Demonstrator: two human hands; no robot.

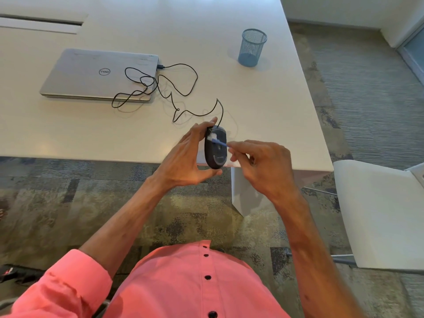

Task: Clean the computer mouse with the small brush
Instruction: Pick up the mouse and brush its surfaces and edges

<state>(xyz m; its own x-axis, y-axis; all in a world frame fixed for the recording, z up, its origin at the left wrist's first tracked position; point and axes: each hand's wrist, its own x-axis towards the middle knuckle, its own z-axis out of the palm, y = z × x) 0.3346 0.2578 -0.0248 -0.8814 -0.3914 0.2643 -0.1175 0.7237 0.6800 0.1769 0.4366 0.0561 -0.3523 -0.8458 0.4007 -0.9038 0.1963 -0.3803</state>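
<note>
- White table (pixel 263 106) is filling the upper view, a closed laptop (pixel 98 74) lying at ten o'clock, a mesh cup (pixel 252 48) at one o'clock
- Left hand (pixel 185 157) is cradling the computer mouse (pixel 214 154) at centre above the table edge, fingers curled along its sides; it looks light, rigid, smooth, best gripped by the flanks
- Right hand (pixel 263 166) is pinching the small brush (pixel 219 142), its tip touching the mouse

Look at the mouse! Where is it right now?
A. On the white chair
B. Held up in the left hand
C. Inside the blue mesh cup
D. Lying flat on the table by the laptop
B: the left hand grips the mouse above the table's near edge, while the right hand holds the small brush against it.
</note>
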